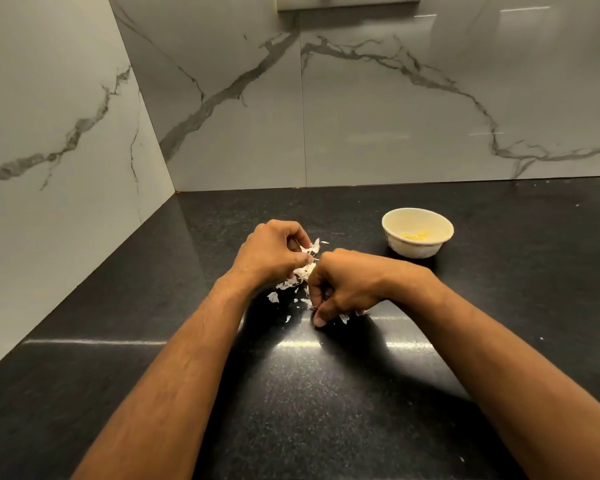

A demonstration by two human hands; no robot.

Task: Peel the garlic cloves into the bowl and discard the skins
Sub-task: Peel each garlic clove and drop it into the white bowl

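While the bowl (417,232) is sitting well off to the right, both hands are curling their fingers around garlic skins (300,273) on the desk (326,393), left hand (272,252) pinching, right hand (340,289) nearer the bowl.

On the counter (326,393), garlic skins (303,271) lie between both hands, the bowl (417,233) behind-right holding peeled cloves (415,235).

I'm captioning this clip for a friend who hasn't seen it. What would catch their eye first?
Two bare hands, left hand and right hand, meet over a heap of white garlic skins mid-counter, fingers curled among the scraps. Behind and to the right, a pale bowl on the black countertop holds a few yellowish peeled cloves.
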